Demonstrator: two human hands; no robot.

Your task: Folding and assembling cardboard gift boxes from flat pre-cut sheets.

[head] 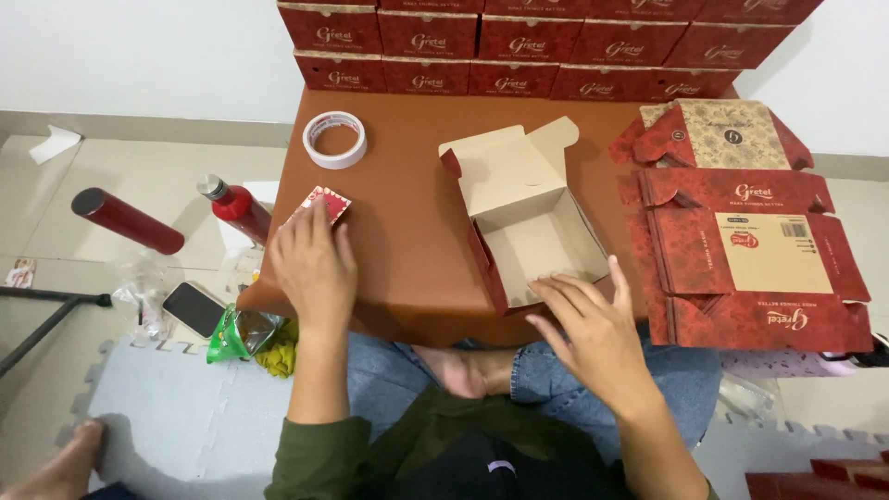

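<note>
Left hand (pixel 313 264) lies flat, fingers spread, on a small red patterned paper packet (pixel 321 204) near the brown tabletop's (pixel 407 213) left edge. Right hand (pixel 593 329), open, touches the open red-and-tan cardboard box (pixel 523 218) near the front edge: light, creasable, best held by its walls.

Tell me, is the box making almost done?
Partly. Done: finished red boxes are stacked at the table's far edge. In hand: one open box stands folded, the right hand on its near flap, the left hand on a small red packet. Left: flat box sheets wait unfolded.
</note>
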